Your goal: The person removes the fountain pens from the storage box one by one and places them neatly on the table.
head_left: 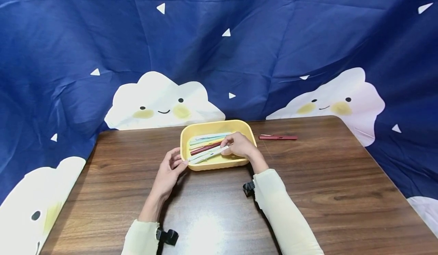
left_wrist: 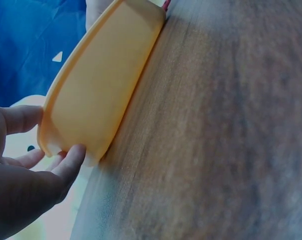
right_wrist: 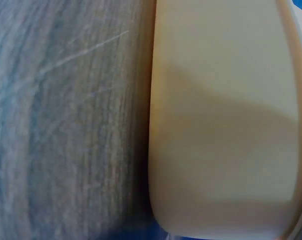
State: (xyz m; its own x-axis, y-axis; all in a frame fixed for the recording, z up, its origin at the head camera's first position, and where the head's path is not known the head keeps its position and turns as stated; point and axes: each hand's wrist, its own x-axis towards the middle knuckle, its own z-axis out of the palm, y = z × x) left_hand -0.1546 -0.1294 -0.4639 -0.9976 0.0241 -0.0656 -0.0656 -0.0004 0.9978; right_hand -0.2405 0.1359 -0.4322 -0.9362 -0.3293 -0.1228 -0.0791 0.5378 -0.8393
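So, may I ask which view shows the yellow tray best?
The head view: it shows the yellow tray from above, pens inside, though the right hand hides part. The left wrist view shows an outer wall and the left hand at one end; the right wrist view, only outer wall and rim.

The yellow tray point(head_left: 219, 166) bars sideways passage but is open above.

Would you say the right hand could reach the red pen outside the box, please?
Probably yes: only the yellow box's wall separates the right hand, seemingly pinching a white pen, from that red pen.
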